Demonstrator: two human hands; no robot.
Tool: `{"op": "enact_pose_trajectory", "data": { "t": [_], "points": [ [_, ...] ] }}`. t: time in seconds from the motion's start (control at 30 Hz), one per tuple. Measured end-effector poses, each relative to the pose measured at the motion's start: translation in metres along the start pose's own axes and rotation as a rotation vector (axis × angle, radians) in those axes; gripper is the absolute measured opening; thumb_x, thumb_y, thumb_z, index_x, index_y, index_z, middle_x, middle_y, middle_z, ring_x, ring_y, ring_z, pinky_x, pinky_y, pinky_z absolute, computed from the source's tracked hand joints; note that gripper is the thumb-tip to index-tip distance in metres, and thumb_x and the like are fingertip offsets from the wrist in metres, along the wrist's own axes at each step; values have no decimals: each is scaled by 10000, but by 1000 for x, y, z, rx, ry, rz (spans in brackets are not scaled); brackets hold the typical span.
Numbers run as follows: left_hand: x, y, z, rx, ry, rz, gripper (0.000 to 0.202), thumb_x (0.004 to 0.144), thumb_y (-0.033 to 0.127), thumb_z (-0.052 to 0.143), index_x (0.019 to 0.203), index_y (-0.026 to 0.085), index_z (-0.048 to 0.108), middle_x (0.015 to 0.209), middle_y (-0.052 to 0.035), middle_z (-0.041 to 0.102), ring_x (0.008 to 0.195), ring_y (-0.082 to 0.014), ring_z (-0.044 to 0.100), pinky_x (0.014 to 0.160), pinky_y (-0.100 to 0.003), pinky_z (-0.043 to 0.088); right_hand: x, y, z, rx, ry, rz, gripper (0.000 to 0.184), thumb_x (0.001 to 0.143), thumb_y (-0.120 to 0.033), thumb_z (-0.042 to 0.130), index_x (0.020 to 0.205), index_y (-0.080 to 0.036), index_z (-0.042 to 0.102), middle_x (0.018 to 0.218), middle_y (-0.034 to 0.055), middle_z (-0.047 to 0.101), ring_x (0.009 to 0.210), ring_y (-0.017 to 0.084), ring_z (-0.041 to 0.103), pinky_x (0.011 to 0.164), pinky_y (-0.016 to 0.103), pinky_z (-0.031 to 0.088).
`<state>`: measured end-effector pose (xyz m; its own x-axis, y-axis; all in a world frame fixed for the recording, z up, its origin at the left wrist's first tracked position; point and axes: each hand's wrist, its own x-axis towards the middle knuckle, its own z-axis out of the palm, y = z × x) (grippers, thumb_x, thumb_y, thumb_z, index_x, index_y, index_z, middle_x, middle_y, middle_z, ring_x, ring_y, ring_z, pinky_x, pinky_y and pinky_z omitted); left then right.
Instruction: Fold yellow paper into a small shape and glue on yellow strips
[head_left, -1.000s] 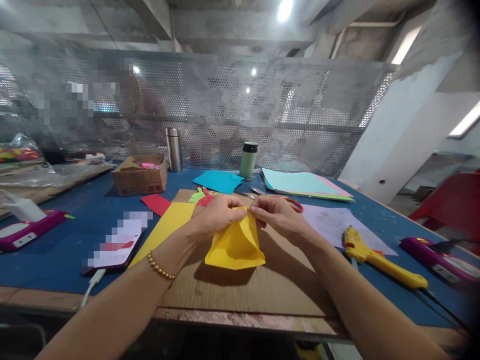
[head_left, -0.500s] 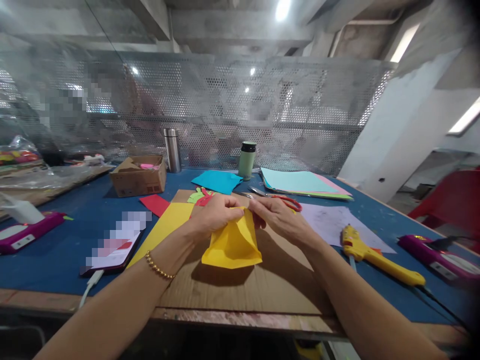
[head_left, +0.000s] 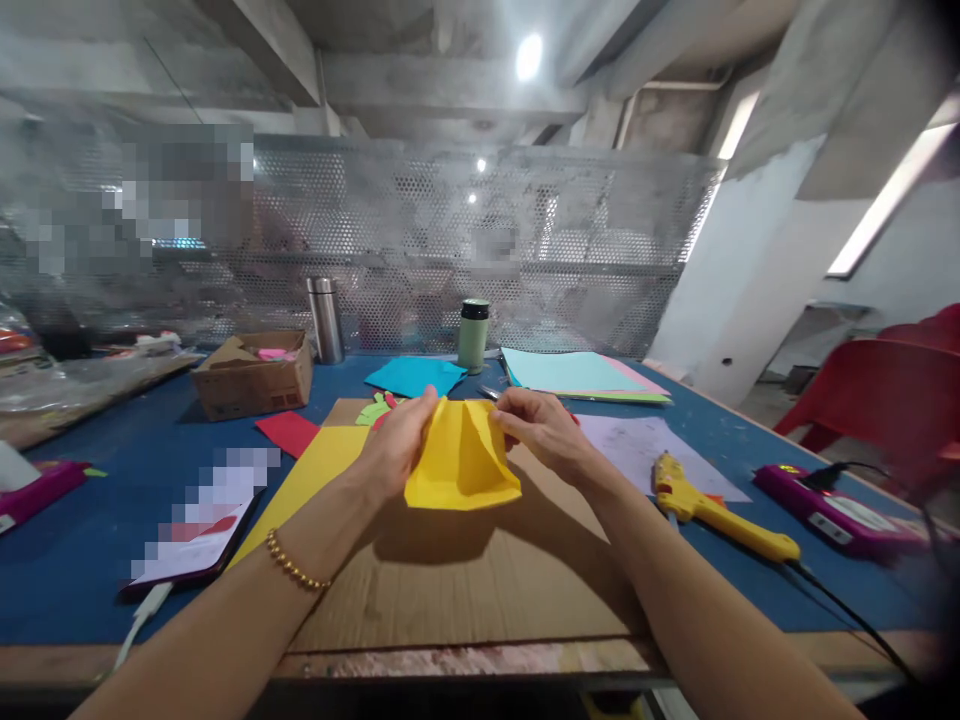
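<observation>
Between my hands is a folded piece of yellow paper (head_left: 459, 465), pouch-like, raised above a brown cardboard sheet (head_left: 450, 600). My left hand (head_left: 399, 440) grips its left side, thumb up along the edge. My right hand (head_left: 541, 425) pinches its upper right corner with bent fingers; the fingertips are partly behind the paper. Its wide lower edge faces me, and a shadow falls on the cardboard below. Just beyond my left hand lie green and red paper cutouts (head_left: 375, 408). Scissors (head_left: 491, 393) lie partly hidden behind my right hand.
A yellow glue gun (head_left: 720, 515) with a cord lies at right near a purple power strip (head_left: 832, 510). At left are a charging phone (head_left: 199, 525) and a cardboard box (head_left: 255, 375). A steel flask (head_left: 325, 320), a green bottle (head_left: 472, 337) and coloured paper sheets (head_left: 577, 370) stand or lie farther back.
My left hand has shifted from the paper's top edge down to its left side. The paper's upper part has spread wider. The camera view has turned slightly right and up.
</observation>
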<state>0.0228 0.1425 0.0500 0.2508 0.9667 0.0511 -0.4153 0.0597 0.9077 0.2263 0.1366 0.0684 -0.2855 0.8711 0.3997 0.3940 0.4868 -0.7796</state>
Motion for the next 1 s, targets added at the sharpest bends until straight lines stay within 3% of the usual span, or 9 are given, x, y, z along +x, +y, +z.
{"op": "enact_pose_trajectory", "data": {
  "t": [0.1,0.23,0.4,0.67,0.87,1.0],
  "points": [
    [0,-3,-1,4,16,-15,265,777,415,782,822,168,696,812,-77,754,724,-203,693,656,-294,531,1,1,-7,-22,42,0,202,836,-356,600,713,-197,583,642,-9,585,611,133,551,587,273,440],
    [3,-4,-4,217,78,155,206,706,333,800,742,171,677,710,-11,690,636,-136,612,605,-238,464,3,1,-12,45,69,4,241,809,-391,629,678,-199,566,600,-27,543,565,115,507,539,256,412],
    [1,0,-3,470,141,251,185,701,338,730,678,173,650,622,21,594,562,-112,514,523,-225,375,5,1,-11,70,70,40,274,785,-420,644,661,-197,544,598,-22,547,550,108,499,523,250,398],
    [2,-1,-5,479,145,266,210,675,358,731,677,189,606,620,25,577,565,-123,520,528,-234,378,6,8,-7,56,151,20,309,801,-464,659,686,-201,543,608,-29,535,535,101,466,495,243,372],
    [6,-5,-13,550,173,280,219,701,385,732,688,192,630,617,15,587,561,-135,516,535,-253,363,6,12,-6,13,139,-15,253,848,-415,614,737,-191,573,657,-15,560,596,117,488,549,256,396],
    [6,-7,-14,578,121,299,200,727,380,724,718,194,652,639,16,600,579,-136,524,540,-244,359,5,14,-7,36,125,-14,329,893,-465,587,713,-193,543,639,-31,504,591,112,449,554,255,359]
  ]
}}
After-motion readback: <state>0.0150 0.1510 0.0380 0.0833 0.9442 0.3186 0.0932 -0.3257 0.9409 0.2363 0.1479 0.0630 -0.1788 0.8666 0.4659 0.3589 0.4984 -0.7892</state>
